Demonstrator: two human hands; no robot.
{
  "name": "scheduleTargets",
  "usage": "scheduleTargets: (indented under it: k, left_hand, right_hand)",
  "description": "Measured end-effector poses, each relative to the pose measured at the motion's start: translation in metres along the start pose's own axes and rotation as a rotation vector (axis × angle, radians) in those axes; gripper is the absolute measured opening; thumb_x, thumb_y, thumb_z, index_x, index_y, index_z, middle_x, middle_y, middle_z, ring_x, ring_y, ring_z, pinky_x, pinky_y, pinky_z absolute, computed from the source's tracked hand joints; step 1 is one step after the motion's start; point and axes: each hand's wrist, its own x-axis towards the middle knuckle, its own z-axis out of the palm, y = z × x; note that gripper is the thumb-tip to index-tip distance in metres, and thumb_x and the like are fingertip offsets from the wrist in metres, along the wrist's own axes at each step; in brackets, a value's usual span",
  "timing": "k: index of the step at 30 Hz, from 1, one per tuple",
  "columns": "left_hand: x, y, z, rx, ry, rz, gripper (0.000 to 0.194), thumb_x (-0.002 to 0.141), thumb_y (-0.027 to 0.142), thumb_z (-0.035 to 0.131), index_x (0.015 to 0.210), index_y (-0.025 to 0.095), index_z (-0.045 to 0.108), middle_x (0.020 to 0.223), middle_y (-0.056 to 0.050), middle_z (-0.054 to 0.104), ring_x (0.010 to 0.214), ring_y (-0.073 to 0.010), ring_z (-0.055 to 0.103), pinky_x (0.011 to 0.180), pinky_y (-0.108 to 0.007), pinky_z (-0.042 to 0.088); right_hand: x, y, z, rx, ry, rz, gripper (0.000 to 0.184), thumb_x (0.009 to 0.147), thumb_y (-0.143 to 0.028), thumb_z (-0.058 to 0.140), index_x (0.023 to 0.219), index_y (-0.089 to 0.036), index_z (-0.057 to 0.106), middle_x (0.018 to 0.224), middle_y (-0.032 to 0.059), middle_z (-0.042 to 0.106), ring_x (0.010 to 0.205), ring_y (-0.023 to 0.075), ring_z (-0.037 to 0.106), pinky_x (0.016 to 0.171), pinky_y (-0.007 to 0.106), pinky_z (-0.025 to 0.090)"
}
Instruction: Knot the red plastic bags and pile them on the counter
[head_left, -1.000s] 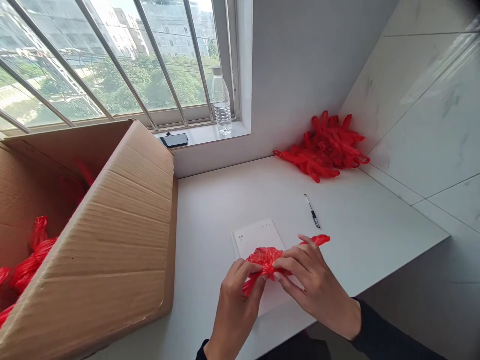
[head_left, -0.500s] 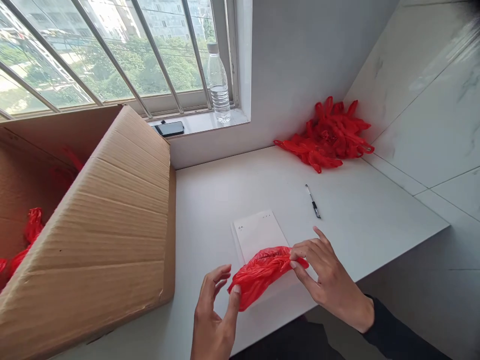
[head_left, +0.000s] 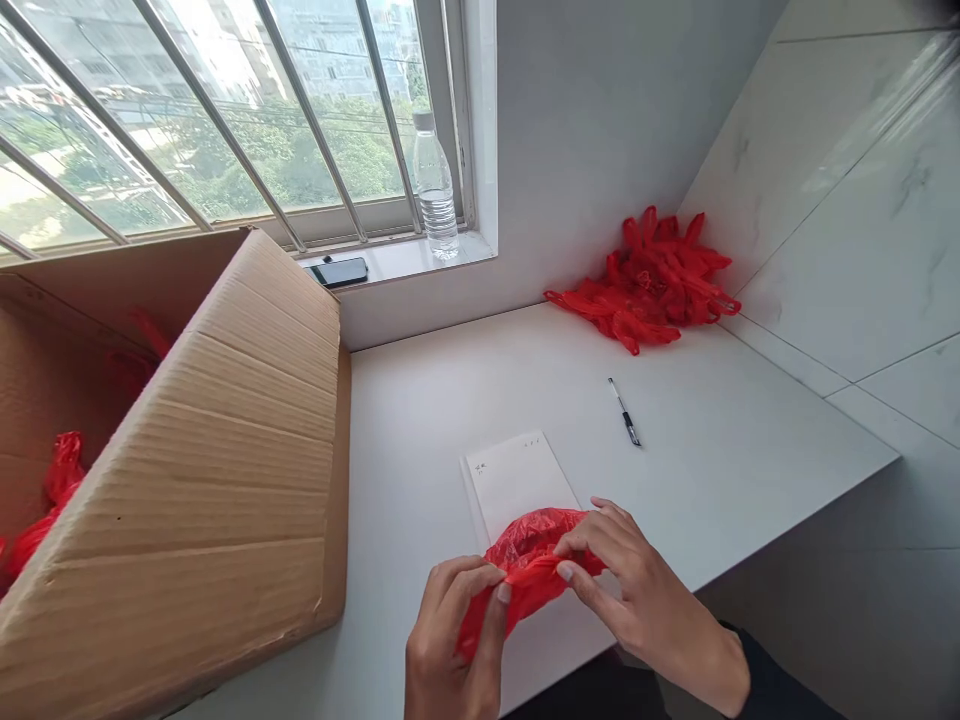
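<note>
A crumpled red plastic bag [head_left: 536, 535] is stretched between my two hands above the near part of the table. My left hand [head_left: 457, 630] pinches its left part between thumb and fingers. On the right, my right hand [head_left: 630, 570] grips the bag with thumb and forefinger. Behind and partly under the bag lies a white notepad [head_left: 517, 475] with a few small handwritten marks; its near part is covered by the bag and my hands.
An open cardboard box [head_left: 225, 470] with red plastic bags [head_left: 64, 470] inside stands at left. A pile of red bags [head_left: 652, 285] lies in the far right corner. A pen [head_left: 625, 412] rests on the table [head_left: 750, 430]. The sill holds a water bottle [head_left: 436, 190] and a phone [head_left: 339, 271].
My left hand has closed from open onto the bag's left part. My right hand has shifted left along the bag, and the hands are closer together.
</note>
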Motion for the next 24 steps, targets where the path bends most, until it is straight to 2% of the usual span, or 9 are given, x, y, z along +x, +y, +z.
scheduleTargets:
  k: [3,5,7,9,11,14,17,20,24]
  left_hand:
    - [-0.001,0.000,-0.011,0.013,0.089,-0.092,0.016,0.095,0.041,0.066,0.093,0.027,0.074,0.099,-0.003,0.071,0.092,-0.0217,0.066,0.080,-0.028,0.053]
    - [-0.001,0.003,-0.016,0.010,0.097,-0.194,0.019,0.094,0.045,0.065,0.096,0.027,0.073,0.101,-0.002,0.071,0.093,-0.0216,0.066,0.080,-0.028,0.052]
    - [-0.001,0.006,-0.015,0.007,0.090,-0.241,0.023,0.095,0.047,0.063,0.105,0.027,0.072,0.107,-0.003,0.071,0.100,-0.0234,0.066,0.084,-0.030,0.053]
    - [0.000,0.011,-0.011,0.028,0.057,-0.183,0.032,0.094,0.047,0.064,0.119,0.028,0.069,0.114,-0.006,0.071,0.107,-0.0263,0.066,0.090,-0.036,0.054]
    - [0.002,0.014,-0.005,0.068,-0.024,-0.067,0.035,0.093,0.044,0.067,0.124,0.029,0.069,0.113,-0.008,0.070,0.107,-0.0279,0.065,0.091,-0.040,0.055]
    - [0.003,0.013,0.000,0.098,-0.132,0.027,0.016,0.096,0.036,0.064,0.105,0.029,0.075,0.101,-0.007,0.071,0.098,-0.0258,0.065,0.082,-0.036,0.056]
    - [0.001,0.009,-0.001,0.081,-0.139,0.000,0.012,0.098,0.033,0.061,0.095,0.027,0.072,0.094,-0.004,0.070,0.087,-0.0221,0.065,0.078,-0.033,0.055]
    - [-0.002,0.007,-0.002,0.058,-0.130,-0.036,0.012,0.098,0.034,0.060,0.096,0.026,0.069,0.096,-0.004,0.069,0.084,-0.0210,0.065,0.076,-0.032,0.055]
    - [-0.005,0.009,0.001,0.086,-0.116,-0.015,0.013,0.100,0.030,0.056,0.103,0.027,0.068,0.101,-0.004,0.068,0.088,-0.0215,0.066,0.076,-0.033,0.055]
  right_hand:
    - [-0.001,0.002,-0.007,0.014,0.079,0.042,0.010,0.107,-0.032,0.047,0.102,-0.030,0.056,0.093,-0.0021,0.064,0.091,0.0210,0.062,0.119,0.061,0.032]
    - [-0.001,0.001,-0.010,0.042,0.113,0.094,0.013,0.107,-0.036,0.046,0.099,-0.030,0.056,0.094,-0.0006,0.063,0.096,0.0236,0.060,0.111,0.058,0.042]
    - [-0.001,-0.003,-0.011,0.096,0.106,0.164,0.018,0.107,-0.040,0.044,0.099,-0.031,0.056,0.097,0.0012,0.064,0.100,0.0251,0.059,0.097,0.051,0.052]
    - [0.000,-0.008,-0.009,0.142,0.066,0.222,0.019,0.107,-0.043,0.043,0.102,-0.031,0.057,0.102,0.0019,0.064,0.103,0.0251,0.059,0.089,0.045,0.054]
    - [0.002,-0.012,-0.005,0.154,0.008,0.224,0.017,0.105,-0.046,0.049,0.107,-0.032,0.059,0.107,0.0013,0.065,0.107,0.0253,0.059,0.093,0.046,0.052]
    - [0.001,-0.014,-0.001,0.147,-0.088,0.166,0.019,0.101,-0.048,0.057,0.112,-0.033,0.061,0.111,0.0000,0.068,0.109,0.0266,0.060,0.099,0.050,0.047]
    - [-0.004,-0.012,-0.003,0.157,-0.173,0.144,0.021,0.100,-0.048,0.059,0.114,-0.032,0.064,0.108,0.0006,0.070,0.104,0.0268,0.061,0.099,0.050,0.046]
    - [-0.007,-0.013,-0.008,0.155,-0.257,0.166,0.022,0.099,-0.048,0.063,0.111,-0.030,0.067,0.101,0.0019,0.069,0.098,0.0265,0.060,0.092,0.047,0.048]
    - [-0.006,-0.017,-0.012,0.145,-0.336,0.144,0.017,0.101,-0.040,0.060,0.094,-0.025,0.063,0.089,0.0005,0.065,0.090,0.0228,0.056,0.088,0.043,0.047]
